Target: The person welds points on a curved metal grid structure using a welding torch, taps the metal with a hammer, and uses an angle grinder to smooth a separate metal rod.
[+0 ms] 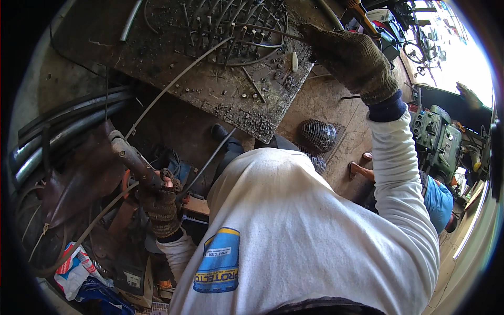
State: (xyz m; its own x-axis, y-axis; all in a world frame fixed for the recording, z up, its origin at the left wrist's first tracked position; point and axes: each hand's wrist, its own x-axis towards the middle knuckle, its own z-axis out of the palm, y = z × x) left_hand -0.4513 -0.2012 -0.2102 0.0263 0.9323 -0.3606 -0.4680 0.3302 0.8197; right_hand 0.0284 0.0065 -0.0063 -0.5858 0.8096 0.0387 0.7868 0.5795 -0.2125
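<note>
My left hand (161,207), in a worn brown knit glove, is wrapped round a welding electrode holder (128,155). From its jaw a long, thin welding rod (181,76) slants up across the workbench (173,86), its tip among upright metal pegs (231,44). My right hand (349,58), gloved alike, reaches over the bench's right edge. Its fingers close on the end of a thin dark metal rod (270,32) that runs left over the pegs; the fingertips are partly hidden. Curved bars and a metal ring (281,55) surround the pegs.
Small metal scraps and a loose short rod (253,85) litter the bench. Bent pipes (68,131) and a cable (89,231) lie at left. Round wire cages (317,135) stand on the floor. Right, a person in blue (438,202) is near a green machine (437,139).
</note>
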